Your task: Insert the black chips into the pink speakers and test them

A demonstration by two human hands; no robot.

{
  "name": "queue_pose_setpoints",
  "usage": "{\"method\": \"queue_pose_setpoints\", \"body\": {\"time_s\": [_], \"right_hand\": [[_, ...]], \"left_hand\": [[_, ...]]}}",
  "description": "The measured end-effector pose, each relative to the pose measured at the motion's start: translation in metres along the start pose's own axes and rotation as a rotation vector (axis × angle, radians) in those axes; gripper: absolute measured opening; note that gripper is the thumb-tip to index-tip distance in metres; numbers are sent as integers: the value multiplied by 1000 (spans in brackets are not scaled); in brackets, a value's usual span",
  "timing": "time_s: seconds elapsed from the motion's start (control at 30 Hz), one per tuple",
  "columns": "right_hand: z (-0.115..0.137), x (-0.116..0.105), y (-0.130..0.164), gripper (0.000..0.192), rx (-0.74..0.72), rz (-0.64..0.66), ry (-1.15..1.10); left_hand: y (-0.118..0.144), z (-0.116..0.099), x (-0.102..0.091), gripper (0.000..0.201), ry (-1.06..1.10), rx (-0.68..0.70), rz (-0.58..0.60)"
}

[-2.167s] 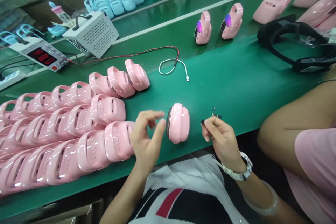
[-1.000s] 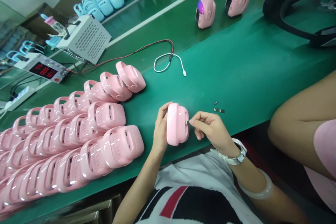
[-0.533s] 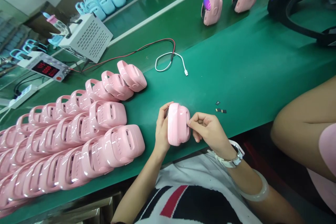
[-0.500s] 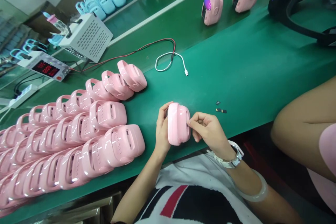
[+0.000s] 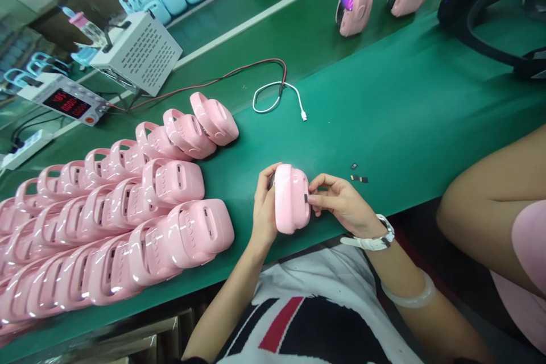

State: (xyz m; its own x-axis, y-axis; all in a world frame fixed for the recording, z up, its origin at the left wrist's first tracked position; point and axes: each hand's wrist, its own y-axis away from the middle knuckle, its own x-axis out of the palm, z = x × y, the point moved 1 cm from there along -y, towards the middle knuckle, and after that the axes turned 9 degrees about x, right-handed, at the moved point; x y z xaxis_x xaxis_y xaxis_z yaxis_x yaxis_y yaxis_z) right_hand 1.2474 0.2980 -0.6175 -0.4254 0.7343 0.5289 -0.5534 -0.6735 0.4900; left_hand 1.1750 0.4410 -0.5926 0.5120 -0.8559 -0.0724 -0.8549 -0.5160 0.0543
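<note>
My left hand (image 5: 265,207) is wrapped round the far side of a glossy pink speaker (image 5: 292,199) with a carry handle, held up over the green mat. At the speaker's right face, the thumb of my right hand (image 5: 336,202) meets a small black memory card (image 5: 306,198). The card sits at the slot there; how deep it reaches I cannot tell. My right index finger is bent just above, and the other fingers are curled. Loose memory cards (image 5: 359,178) lie on the mat to the right.
Rows of pink speakers (image 5: 200,233) fill the left side. A white USB cable (image 5: 303,114) lies behind my hands, its red lead running to a power supply (image 5: 70,102). Two lit pink speakers (image 5: 356,3) stand at the back. Someone's knee (image 5: 469,199) is at the right.
My right hand has shifted slightly and its fingers have opened a little, so the black card at the speaker's slot now shows. The left hand keeps its hold on the speaker.
</note>
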Motion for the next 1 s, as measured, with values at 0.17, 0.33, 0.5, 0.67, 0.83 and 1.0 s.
{"method": "queue_pose_setpoints", "body": {"time_s": [0.17,0.33,0.5,0.67,0.83,1.0], "right_hand": [[0,0,-2,36,2,14,7],[10,-1,-1,33,16,-15,119],[14,-3,-1,30,28,17,138],[8,-3,-3,27,-9,15,121],[14,2,-2,28,-29,18,115],[21,8,-2,34,65,-2,134]], "left_hand": [[0,-2,0,27,-35,-6,1],[0,-1,-1,25,-29,-10,12],[0,-2,-1,24,-12,26,19],[0,-2,0,24,-17,36,16],[0,-1,-1,26,-19,51,27],[1,-1,0,29,2,100,53]]}}
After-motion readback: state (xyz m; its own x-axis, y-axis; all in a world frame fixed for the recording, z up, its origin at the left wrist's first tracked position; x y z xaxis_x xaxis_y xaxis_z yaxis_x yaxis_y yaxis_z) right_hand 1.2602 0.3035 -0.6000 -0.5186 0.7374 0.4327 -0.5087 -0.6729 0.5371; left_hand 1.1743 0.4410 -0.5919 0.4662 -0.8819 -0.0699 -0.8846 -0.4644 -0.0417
